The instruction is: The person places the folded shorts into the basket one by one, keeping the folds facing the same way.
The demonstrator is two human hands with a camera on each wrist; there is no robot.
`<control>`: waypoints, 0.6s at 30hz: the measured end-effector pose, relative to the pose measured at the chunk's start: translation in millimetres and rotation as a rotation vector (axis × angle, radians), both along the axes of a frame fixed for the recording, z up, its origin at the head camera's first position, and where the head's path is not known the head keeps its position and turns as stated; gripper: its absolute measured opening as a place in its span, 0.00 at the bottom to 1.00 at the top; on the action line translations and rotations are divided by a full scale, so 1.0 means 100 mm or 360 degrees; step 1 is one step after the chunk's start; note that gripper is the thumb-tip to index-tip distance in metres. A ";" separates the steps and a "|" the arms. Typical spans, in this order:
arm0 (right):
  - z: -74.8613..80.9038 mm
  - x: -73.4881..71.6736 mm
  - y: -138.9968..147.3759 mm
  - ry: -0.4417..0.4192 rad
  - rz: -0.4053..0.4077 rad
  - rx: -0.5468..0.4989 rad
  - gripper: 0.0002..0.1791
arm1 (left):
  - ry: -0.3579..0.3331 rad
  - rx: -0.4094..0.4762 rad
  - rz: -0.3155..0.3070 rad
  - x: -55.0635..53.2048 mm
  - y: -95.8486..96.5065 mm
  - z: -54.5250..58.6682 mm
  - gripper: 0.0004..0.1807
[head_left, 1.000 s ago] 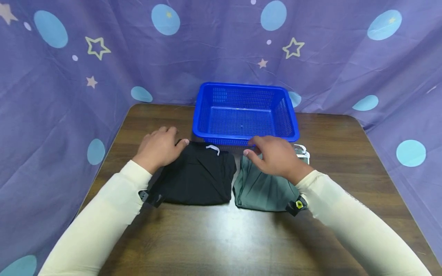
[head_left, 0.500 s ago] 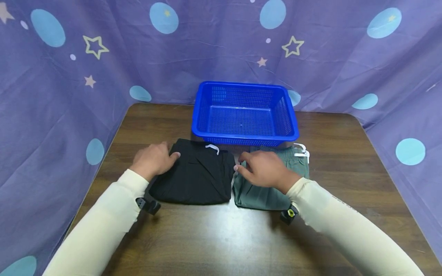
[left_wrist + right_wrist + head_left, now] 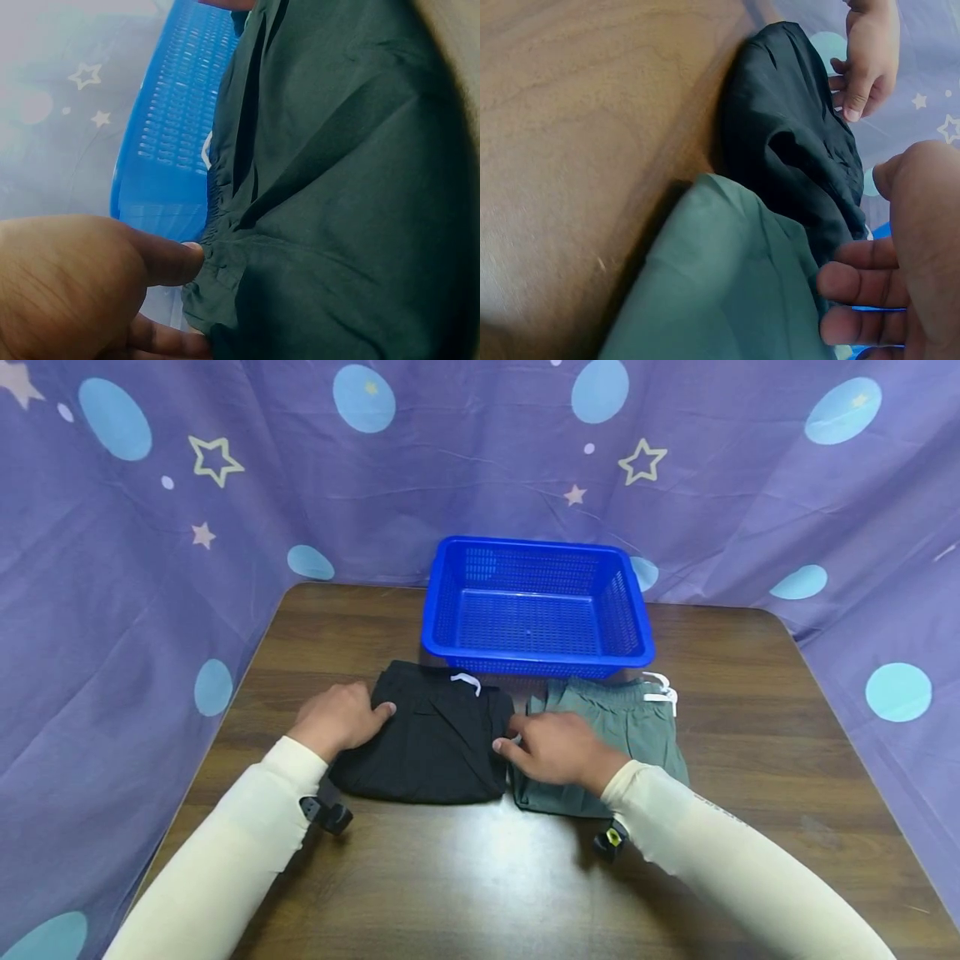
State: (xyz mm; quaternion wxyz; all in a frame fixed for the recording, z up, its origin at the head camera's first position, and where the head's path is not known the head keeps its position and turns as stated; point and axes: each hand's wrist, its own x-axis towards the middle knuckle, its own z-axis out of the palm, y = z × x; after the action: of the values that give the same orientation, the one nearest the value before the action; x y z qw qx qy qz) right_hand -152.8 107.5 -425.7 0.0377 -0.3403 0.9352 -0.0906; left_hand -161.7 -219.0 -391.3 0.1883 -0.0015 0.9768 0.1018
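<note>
Black folded cloth garment (image 3: 427, 752) w/ white drawstring (image 3: 467, 681) lies on brown wood-grain table (image 3: 420, 885), just on the near side of blue plastic mesh basket (image 3: 536, 657). Left hand (image 3: 337, 718) is at its left edge, thumb tip touching cloth; can't tell if it's pinching. Right hand (image 3: 555, 747), thumb & fingers spread apart, is nr its right edge, partly over grey-green folded cloth garment (image 3: 648, 727). Purple patterned curtain (image 3: 480, 468) bhd.

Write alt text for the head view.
A person's left hand and right hand flank a folded black fabric garment with a white drawstring on a brown wooden table; a green fabric garment lies beside it, a blue plastic basket behind.
</note>
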 end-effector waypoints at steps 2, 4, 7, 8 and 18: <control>-0.03 0.00 -0.02 -0.0028 -0.0021 0.0014 0.22 | 0.0000 0.0000 -0.0002 0.01 0.01 -0.01 0.39; -0.05 0.01 -0.03 -0.0047 -0.0043 0.0027 0.23 | -0.0006 0.0001 0.0001 0.01 0.01 -0.01 0.39; -0.08 0.00 -0.05 -0.0055 -0.0069 0.0043 0.24 | -0.0008 0.0000 0.0002 0.01 0.02 -0.02 0.37; -0.09 0.00 -0.06 -0.0058 -0.0078 0.0045 0.24 | -0.0007 -0.0001 0.0002 0.01 0.02 -0.02 0.37; -0.16 -0.01 -0.11 -0.0140 -0.0185 0.0116 0.30 | -0.0017 -0.0002 0.0036 0.01 -0.01 -0.07 0.36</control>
State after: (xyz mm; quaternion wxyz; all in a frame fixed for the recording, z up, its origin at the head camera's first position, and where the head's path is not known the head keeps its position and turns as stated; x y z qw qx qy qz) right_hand -154.2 96.1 -441.4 0.0857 -0.2796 0.9535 -0.0734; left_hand -161.2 -219.8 -398.5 0.1925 -0.0131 0.9757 0.1034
